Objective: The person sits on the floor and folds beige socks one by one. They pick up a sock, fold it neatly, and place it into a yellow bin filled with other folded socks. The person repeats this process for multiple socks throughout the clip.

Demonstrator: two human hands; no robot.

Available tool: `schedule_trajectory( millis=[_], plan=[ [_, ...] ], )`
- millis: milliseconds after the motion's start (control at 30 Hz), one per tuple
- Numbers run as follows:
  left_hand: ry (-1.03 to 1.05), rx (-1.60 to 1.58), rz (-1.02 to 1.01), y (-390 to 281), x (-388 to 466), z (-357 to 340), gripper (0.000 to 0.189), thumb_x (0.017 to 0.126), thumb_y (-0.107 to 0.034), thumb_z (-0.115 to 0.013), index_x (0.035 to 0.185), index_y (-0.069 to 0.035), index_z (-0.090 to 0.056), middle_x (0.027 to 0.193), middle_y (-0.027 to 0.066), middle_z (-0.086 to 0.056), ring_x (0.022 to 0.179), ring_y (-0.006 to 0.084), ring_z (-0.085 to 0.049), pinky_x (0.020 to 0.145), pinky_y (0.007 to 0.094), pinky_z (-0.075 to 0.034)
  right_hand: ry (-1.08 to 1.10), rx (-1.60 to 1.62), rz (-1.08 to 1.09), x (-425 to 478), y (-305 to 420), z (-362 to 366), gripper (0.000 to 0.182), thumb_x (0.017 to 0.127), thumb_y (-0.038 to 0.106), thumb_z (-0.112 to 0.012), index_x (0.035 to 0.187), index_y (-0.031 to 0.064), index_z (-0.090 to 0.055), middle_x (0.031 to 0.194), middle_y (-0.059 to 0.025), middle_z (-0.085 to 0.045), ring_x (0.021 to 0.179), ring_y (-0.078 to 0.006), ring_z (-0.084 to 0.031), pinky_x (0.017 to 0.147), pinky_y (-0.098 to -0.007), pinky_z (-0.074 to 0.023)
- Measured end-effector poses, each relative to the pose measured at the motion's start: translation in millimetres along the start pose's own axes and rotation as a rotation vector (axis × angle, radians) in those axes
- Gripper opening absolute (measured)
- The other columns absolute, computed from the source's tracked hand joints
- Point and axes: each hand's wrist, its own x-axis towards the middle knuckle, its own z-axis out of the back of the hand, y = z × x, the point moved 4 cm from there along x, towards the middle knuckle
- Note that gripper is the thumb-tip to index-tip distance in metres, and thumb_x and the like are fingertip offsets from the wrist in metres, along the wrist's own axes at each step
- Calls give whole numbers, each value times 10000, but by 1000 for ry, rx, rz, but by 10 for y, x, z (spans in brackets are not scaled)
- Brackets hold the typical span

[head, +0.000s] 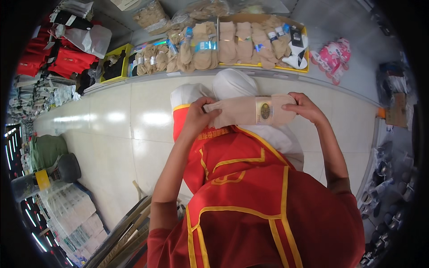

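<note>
A bundle of beige nylon socks (239, 110), wrapped in a paper band with a dark oval label, is stretched out level above my knees. At its left end, my left hand (202, 115) pinches the fabric between thumb and fingers. My right hand (305, 107) grips the opposite end, thumb on top. Beyond my knees, rows of similar beige sock bundles (228, 43) lie in a yellow-edged carton (263, 66) on the low shelf. More banded bundles (204, 50) lie just left of it. A red apron (241, 191) with yellow trim covers my lap.
Pink inline skates (333, 58) stand on the shelf at the right. A yellow bin (126, 63) holds dark items beside red garments (68, 58) at the left. Packaged goods (72, 214) are stacked at the lower left. Shoes (385, 201) line the right side. Pale tiles (107, 130) cover the floor.
</note>
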Motion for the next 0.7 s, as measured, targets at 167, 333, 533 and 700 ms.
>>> schedule_trajectory(
  millis=[167, 333, 533, 700],
  plan=[
    [186, -96, 184, 191, 206, -68, 318, 785, -87, -723, 1042, -6, -554, 870, 49, -601, 712, 112, -584, 602, 233, -464, -71, -267, 153, 50, -67, 27, 361, 813, 219, -711, 1080, 11, -584, 985, -58, -622, 891, -141, -571, 800, -271, -458],
    [167, -371, 240, 433, 454, -126, 476, 780, -69, -732, 1180, -53, -473, 1146, 74, -493, 1063, 171, -500, 882, 288, -431, -333, -491, 526, 32, 292, 14, 469, 806, 241, -713, 1187, 24, -548, 1164, -148, -575, 1061, -285, -562, 915, -346, -446],
    [181, -125, 79, 600, 598, -174, 606, 704, -175, -811, 1178, 4, -479, 1086, 121, -559, 951, 172, -566, 770, 285, -469, -233, -823, 645, 126, 668, -599, 534, 772, 321, -717, 1193, 45, -540, 1171, -147, -551, 1059, -341, -550, 901, -405, -443],
    [277, -197, 198, 398, 465, -318, 439, 700, -67, -810, 1043, -63, -536, 904, -14, -581, 807, 94, -574, 676, 213, -461, -220, -999, 487, 148, 677, -683, 545, 718, 344, -753, 1136, 72, -532, 1134, -141, -570, 987, -331, -580, 815, -406, -465]
  ],
)
